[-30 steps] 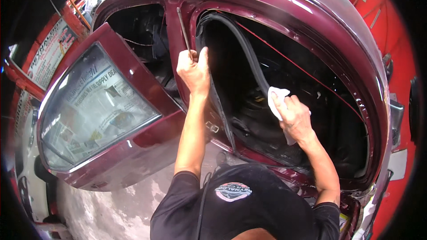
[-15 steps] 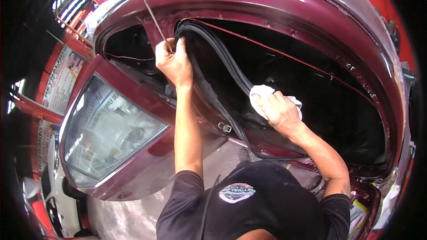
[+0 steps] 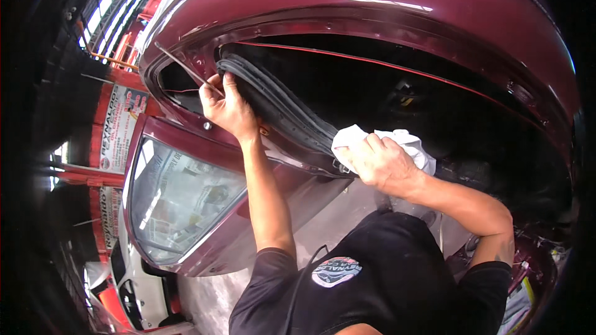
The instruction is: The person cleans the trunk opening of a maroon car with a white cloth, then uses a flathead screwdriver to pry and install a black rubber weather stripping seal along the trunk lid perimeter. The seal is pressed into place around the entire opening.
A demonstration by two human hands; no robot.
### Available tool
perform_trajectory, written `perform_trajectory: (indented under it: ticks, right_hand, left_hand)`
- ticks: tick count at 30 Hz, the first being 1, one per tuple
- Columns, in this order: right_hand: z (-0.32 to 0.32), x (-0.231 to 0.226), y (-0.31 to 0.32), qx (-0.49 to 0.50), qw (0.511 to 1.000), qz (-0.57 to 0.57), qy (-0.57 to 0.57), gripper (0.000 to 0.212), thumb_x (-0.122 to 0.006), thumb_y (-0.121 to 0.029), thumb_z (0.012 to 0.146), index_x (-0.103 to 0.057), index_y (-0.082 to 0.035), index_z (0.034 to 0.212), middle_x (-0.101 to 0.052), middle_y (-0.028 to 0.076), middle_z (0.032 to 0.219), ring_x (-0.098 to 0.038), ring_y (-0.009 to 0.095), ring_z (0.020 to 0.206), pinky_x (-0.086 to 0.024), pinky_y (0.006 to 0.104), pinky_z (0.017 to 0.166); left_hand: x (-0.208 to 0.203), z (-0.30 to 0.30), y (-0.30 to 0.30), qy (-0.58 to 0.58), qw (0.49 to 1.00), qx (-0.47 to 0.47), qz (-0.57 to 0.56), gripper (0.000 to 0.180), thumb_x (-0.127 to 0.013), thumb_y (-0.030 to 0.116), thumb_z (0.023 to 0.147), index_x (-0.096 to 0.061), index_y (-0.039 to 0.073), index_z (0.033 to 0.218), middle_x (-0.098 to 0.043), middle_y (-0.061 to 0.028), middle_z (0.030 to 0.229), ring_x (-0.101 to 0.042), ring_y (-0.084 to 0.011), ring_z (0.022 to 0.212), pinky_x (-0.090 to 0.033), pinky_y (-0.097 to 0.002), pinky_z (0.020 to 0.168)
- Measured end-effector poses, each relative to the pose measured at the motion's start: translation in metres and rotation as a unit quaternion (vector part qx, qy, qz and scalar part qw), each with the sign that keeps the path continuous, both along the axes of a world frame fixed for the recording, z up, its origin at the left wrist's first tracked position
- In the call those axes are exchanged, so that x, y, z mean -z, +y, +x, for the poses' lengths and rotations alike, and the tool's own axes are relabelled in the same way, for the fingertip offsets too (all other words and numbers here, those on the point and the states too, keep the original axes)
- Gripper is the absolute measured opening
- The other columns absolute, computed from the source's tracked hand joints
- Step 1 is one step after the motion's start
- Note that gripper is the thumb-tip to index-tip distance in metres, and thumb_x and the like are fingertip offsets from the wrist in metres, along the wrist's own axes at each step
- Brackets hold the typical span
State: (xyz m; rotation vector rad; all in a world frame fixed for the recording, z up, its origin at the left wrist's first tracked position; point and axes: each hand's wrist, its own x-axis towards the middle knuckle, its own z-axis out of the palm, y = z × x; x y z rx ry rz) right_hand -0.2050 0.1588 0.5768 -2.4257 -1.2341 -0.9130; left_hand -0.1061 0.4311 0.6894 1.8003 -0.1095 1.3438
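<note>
A black rubber weatherstrip (image 3: 279, 102) stretches between my two hands, across the opening of a maroon car body (image 3: 372, 15). My left hand (image 3: 231, 111) is closed at the strip's upper left end, thumb and fingers pinching it. That same hand also holds a thin metal rod (image 3: 186, 68), which points up and left; its lower end is hidden in the fingers. My right hand (image 3: 388, 167) grips a crumpled white cloth (image 3: 419, 149), pressed around the strip's lower part. How far the fingers wrap the strip under the cloth is hidden.
A maroon door (image 3: 205, 254) with paper behind its glass (image 3: 186, 192) stands open at the left. A red cord (image 3: 347, 56) crosses the dark opening. Behind the door are a white car (image 3: 139, 285) and wall signs (image 3: 121, 127). Grey floor (image 3: 211, 301) shows below.
The view has shifted, bringing the body panel closer. The rod now leans further left. My right hand and the cloth sit slightly nearer my left hand, still on the strip.
</note>
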Motion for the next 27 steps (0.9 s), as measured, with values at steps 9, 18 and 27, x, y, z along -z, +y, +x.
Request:
perform_trajectory:
  ticks: [9,18,27]
  right_hand:
    - [0.019,-0.010,-0.020,0.008,0.999,0.035,0.024,0.048,-0.065,-0.017,0.081,-0.070,-0.010,0.128,-0.058,0.007,0.086,-0.058,0.024,0.079,-0.050,0.0335,0.062]
    - [0.027,-0.035,-0.045,0.042,0.998,-0.001,-0.043,0.047,-0.065,-0.013,0.081,-0.070,-0.015,0.128,-0.054,0.005,0.084,-0.055,0.021,0.076,-0.049,0.0323,0.061]
    - [0.032,-0.039,-0.055,0.040,0.998,0.015,-0.042,0.057,-0.067,-0.009,0.079,-0.066,-0.016,0.135,-0.053,0.008,0.083,-0.054,0.024,0.074,-0.050,0.0359,0.060]
  left_hand:
    - [0.006,0.009,0.013,-0.002,0.997,-0.056,0.050,0.019,-0.077,0.014,0.095,-0.065,0.000,0.090,-0.062,0.0011,0.079,-0.054,-0.0067,0.071,-0.045,-0.0223,0.067]
    - [0.000,0.005,0.003,-0.004,0.993,-0.109,0.040,0.020,-0.078,0.012,0.093,-0.063,-0.001,0.088,-0.053,0.0025,0.075,-0.045,-0.0080,0.068,-0.041,-0.0257,0.063]
    - [-0.005,0.004,0.001,0.005,0.996,-0.089,0.009,0.020,-0.075,0.010,0.094,-0.060,0.000,0.084,-0.051,0.0040,0.073,-0.043,-0.0062,0.065,-0.039,-0.0250,0.059]
